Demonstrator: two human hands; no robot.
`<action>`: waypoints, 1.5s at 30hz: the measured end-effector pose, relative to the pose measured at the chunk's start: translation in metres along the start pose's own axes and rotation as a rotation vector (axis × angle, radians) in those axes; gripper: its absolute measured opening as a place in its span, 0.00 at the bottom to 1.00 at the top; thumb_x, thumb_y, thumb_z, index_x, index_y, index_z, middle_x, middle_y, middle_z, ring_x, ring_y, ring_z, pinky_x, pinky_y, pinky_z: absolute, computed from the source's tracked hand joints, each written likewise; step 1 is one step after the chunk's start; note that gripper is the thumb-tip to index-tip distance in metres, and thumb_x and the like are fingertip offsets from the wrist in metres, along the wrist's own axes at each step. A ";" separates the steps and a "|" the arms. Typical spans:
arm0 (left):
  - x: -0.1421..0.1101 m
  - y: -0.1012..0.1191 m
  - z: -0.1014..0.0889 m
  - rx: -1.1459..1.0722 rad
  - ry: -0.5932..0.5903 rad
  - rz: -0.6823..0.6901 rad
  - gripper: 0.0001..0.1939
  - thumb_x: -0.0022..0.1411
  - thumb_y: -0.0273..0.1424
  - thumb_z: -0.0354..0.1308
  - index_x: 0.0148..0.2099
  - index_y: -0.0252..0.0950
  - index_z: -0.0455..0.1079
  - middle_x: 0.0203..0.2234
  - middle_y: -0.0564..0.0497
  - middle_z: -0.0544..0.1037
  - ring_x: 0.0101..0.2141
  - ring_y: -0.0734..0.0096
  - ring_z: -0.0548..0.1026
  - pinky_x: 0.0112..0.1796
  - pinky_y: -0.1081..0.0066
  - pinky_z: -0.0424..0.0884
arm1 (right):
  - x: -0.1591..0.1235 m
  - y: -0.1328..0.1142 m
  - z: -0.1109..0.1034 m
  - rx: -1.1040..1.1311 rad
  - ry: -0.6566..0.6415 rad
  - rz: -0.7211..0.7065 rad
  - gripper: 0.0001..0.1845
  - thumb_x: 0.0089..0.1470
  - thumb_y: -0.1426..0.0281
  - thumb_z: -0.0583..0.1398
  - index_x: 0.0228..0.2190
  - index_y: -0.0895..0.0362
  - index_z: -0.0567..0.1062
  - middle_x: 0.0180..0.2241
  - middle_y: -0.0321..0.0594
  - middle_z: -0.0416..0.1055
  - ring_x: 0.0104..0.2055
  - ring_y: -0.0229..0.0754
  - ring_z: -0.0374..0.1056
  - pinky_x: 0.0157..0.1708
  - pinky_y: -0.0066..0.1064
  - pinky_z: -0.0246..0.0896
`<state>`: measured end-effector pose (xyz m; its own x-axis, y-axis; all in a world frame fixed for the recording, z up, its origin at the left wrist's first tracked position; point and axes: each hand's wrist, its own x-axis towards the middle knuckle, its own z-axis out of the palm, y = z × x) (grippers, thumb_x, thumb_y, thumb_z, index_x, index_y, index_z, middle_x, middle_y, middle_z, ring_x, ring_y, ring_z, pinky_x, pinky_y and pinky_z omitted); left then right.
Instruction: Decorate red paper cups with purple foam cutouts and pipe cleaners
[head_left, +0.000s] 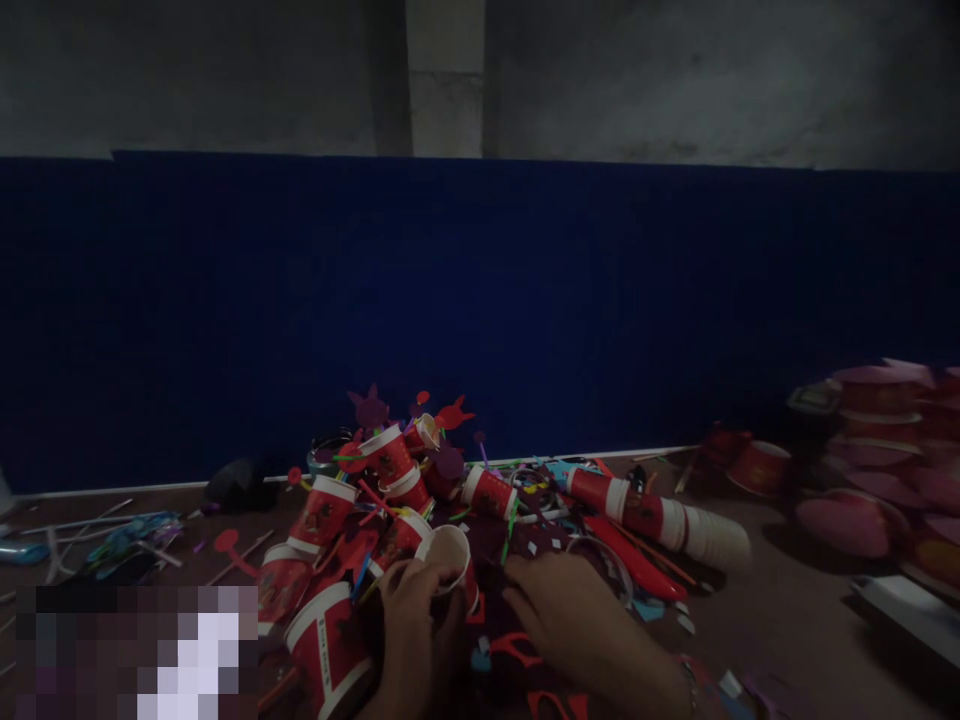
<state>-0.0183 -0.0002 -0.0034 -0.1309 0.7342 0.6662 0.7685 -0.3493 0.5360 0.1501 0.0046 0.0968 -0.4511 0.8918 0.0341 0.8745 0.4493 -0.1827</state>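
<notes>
My left hand (416, 620) is closed around the rim of a red-and-white paper cup (446, 552), whose pale open mouth tilts toward me. To its right, my right hand (559, 605) reaches low over the pile with its visible fingers stretched leftward and slightly apart; its other fingers are hidden under the hand. I make out nothing held there. Small white and blue scraps and a red cut-out piece (516, 650) lie below and beside it. Another red paper cup (330, 640) leans at the left of my left hand, and several more cups are heaped behind.
Stacked cups (675, 525) lie on their side to the right. Rabbit-shaped cut-outs (369, 408) on sticks poke from the heap. A blue panel (480, 300) stands behind the brown surface. Pink and red items (877, 450) pile up at far right; plastic strips (135, 535) lie left.
</notes>
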 end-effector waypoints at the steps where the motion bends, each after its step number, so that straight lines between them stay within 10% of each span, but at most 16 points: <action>1: 0.000 -0.001 0.000 -0.004 0.010 -0.001 0.09 0.56 0.38 0.54 0.30 0.40 0.71 0.23 0.53 0.76 0.30 0.62 0.73 0.41 0.59 0.61 | 0.003 0.004 0.004 0.108 -0.025 0.026 0.11 0.53 0.70 0.52 0.25 0.58 0.72 0.26 0.43 0.75 0.28 0.42 0.70 0.24 0.26 0.52; 7: 0.002 0.000 -0.001 -0.020 0.044 0.019 0.06 0.56 0.34 0.56 0.29 0.39 0.70 0.22 0.55 0.75 0.28 0.66 0.73 0.41 0.60 0.60 | 0.023 0.031 0.020 0.794 -0.564 0.178 0.10 0.56 0.69 0.48 0.24 0.55 0.63 0.07 0.24 0.56 0.10 0.32 0.56 0.14 0.20 0.45; 15: 0.000 -0.010 0.003 -0.023 -0.007 -0.049 0.12 0.56 0.42 0.54 0.31 0.40 0.73 0.25 0.52 0.76 0.32 0.61 0.72 0.40 0.60 0.63 | 0.005 0.005 0.004 -0.071 0.050 -0.097 0.11 0.54 0.71 0.52 0.28 0.58 0.73 0.26 0.44 0.76 0.26 0.43 0.70 0.23 0.27 0.48; 22: 0.002 -0.004 -0.003 -0.003 0.035 0.004 0.11 0.56 0.40 0.55 0.29 0.39 0.72 0.23 0.52 0.76 0.29 0.63 0.73 0.37 0.62 0.64 | 0.008 0.015 0.013 0.121 0.003 -0.054 0.13 0.54 0.69 0.52 0.23 0.58 0.72 0.23 0.41 0.75 0.25 0.40 0.68 0.22 0.26 0.49; 29: 0.005 -0.003 -0.002 -0.018 0.049 0.018 0.04 0.55 0.32 0.56 0.32 0.40 0.71 0.23 0.54 0.76 0.27 0.65 0.74 0.37 0.61 0.64 | 0.023 0.034 0.038 1.022 -0.613 0.209 0.14 0.56 0.65 0.46 0.25 0.56 0.65 0.09 0.25 0.57 0.08 0.30 0.46 0.11 0.21 0.42; 35: 0.009 -0.005 -0.004 0.005 0.058 0.046 0.06 0.56 0.33 0.54 0.31 0.41 0.71 0.23 0.55 0.77 0.28 0.64 0.75 0.36 0.61 0.66 | 0.010 0.013 0.035 0.229 -0.055 0.003 0.09 0.54 0.73 0.50 0.28 0.57 0.69 0.22 0.39 0.73 0.24 0.38 0.69 0.20 0.24 0.48; 38: 0.010 -0.002 -0.006 0.020 0.058 0.075 0.08 0.57 0.35 0.53 0.30 0.42 0.71 0.23 0.55 0.78 0.27 0.64 0.75 0.34 0.63 0.66 | 0.006 0.009 0.024 -0.157 -0.057 -0.147 0.10 0.48 0.79 0.52 0.32 0.58 0.70 0.28 0.45 0.76 0.27 0.45 0.71 0.21 0.28 0.45; 45: 0.006 0.001 -0.007 0.013 -0.088 0.161 0.04 0.55 0.30 0.57 0.34 0.42 0.70 0.25 0.56 0.78 0.27 0.68 0.74 0.39 0.61 0.63 | 0.020 0.011 0.026 0.391 -0.158 0.081 0.10 0.53 0.71 0.51 0.21 0.57 0.66 0.19 0.35 0.71 0.23 0.38 0.67 0.20 0.24 0.49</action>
<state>-0.0228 0.0001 0.0050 0.0491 0.7179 0.6944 0.7834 -0.4590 0.4191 0.1466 0.0258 0.0700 -0.4323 0.8907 -0.1405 0.7883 0.2976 -0.5385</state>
